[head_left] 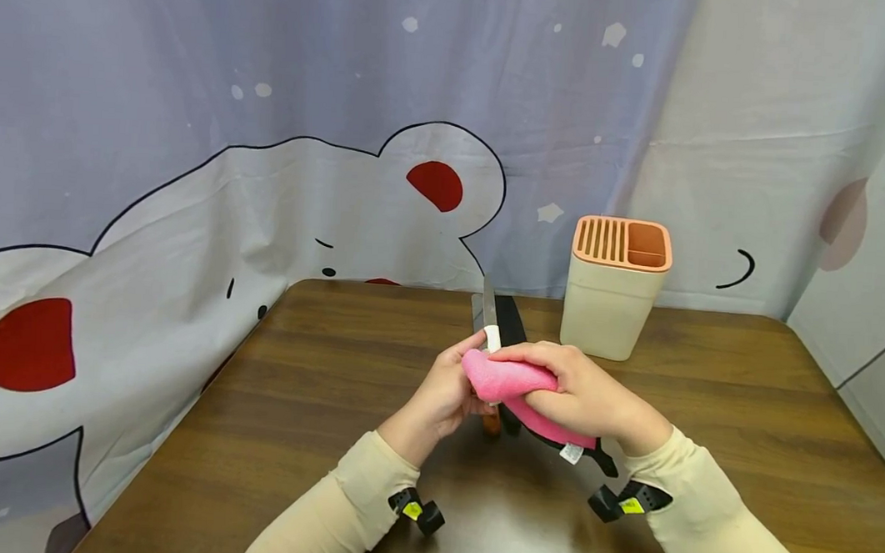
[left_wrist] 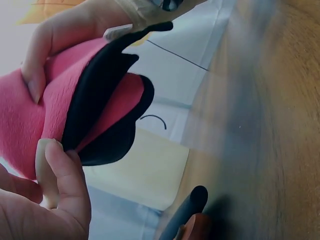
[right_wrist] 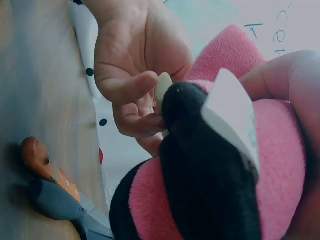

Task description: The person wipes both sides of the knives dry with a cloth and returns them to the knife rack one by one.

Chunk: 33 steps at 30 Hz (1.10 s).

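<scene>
Pinch grip: left hand on white-handled knife; right hand grasping pink cloth.
Head view, left to right, clock centred on cloth: left hand at 9, thumb and fingers on the knife's handle; brown-handled knife on table, partly hidden, handle end at 6; white-handled knife at 12, blade pointing to 12; black utensil just beside, also on table, at 12; cloth overlapping the lower handle, black trim and white tag toward 4; right hand at 3; cream holder, orange slotted top, upright at 2.
</scene>
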Each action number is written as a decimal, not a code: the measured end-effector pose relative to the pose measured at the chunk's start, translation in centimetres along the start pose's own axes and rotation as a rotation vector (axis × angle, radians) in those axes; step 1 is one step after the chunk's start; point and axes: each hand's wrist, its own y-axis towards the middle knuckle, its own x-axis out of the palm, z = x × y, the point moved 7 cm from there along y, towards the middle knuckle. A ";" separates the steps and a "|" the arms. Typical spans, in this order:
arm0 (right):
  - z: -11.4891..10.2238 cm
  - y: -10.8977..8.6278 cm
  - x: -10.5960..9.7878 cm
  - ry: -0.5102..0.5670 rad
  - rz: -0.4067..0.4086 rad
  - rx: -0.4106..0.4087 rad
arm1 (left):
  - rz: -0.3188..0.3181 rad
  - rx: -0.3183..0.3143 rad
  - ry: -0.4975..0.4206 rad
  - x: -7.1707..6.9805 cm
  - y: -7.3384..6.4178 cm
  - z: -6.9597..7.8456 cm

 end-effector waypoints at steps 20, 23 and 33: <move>-0.1 -2.2 -2.0 0.038 -0.186 0.049 | -0.051 -0.061 0.016 -0.6 0.6 -0.6; 1.1 -3.2 -3.5 -0.019 -0.197 0.098 | -0.063 -0.049 0.040 -0.6 0.7 -0.5; 6.8 -8.0 -6.5 -0.389 -0.245 0.320 | -0.023 -0.053 0.041 -1.4 1.2 -0.9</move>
